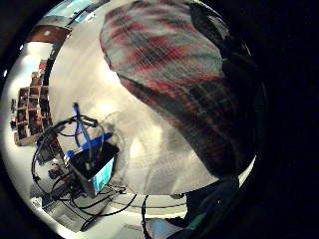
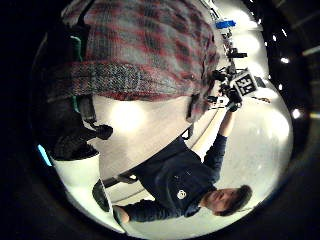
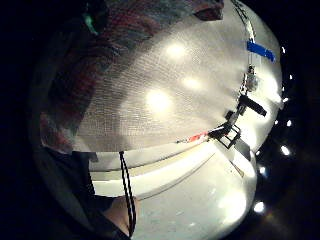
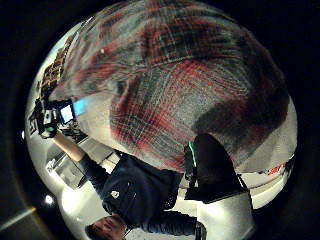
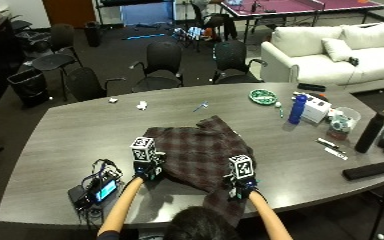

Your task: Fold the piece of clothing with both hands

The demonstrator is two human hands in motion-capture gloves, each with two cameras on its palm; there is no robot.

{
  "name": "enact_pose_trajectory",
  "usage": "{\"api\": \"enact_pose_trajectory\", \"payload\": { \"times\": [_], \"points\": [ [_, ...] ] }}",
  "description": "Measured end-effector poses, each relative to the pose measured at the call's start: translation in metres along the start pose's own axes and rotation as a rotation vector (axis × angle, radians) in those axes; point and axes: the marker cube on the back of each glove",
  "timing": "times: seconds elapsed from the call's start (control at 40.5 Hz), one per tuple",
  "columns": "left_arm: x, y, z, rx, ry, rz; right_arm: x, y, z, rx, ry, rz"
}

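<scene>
The plaid shirt (image 5: 198,155) lies on the desk (image 5: 52,150) where we pinch its near edge with our left hand (image 5: 149,170) and right hand (image 5: 243,189).

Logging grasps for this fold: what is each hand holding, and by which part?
Both hold the plaid shirt by its near edge: left hand at its left corner, right hand at its right.

A grey wood-grain tabletop (image 5: 59,145) carries a plaid shirt (image 5: 198,155) near its front edge — also a blue bottle (image 5: 298,109), a black bottle (image 5: 370,131), a green plate (image 5: 263,96) and a small screen device (image 5: 97,191).
</scene>
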Motion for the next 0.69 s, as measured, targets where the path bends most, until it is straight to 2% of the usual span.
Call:
{"api": "enact_pose_trajectory", "payload": {
  "times": [0.222,0.395,0.47,0.593,0.692],
  "points": [
    [0.002,-0.001,-0.020,0.037,0.031,0.035,-0.003,-0.013,0.004,0.084,0.024,0.030],
    [-0.003,-0.001,-0.016,0.057,0.054,0.057,-0.004,-0.021,0.008,0.095,-0.072,-0.027],
    [-0.005,0.002,-0.011,0.046,0.062,0.050,-0.003,-0.024,0.006,0.155,-0.115,-0.022],
    [-0.009,0.013,0.001,-0.006,0.058,0.013,-0.003,-0.032,0.002,0.329,-0.092,-0.040],
    [-0.012,0.024,0.011,-0.033,0.014,0.000,-0.003,-0.026,0.006,0.340,-0.014,-0.016]
  ]
}}
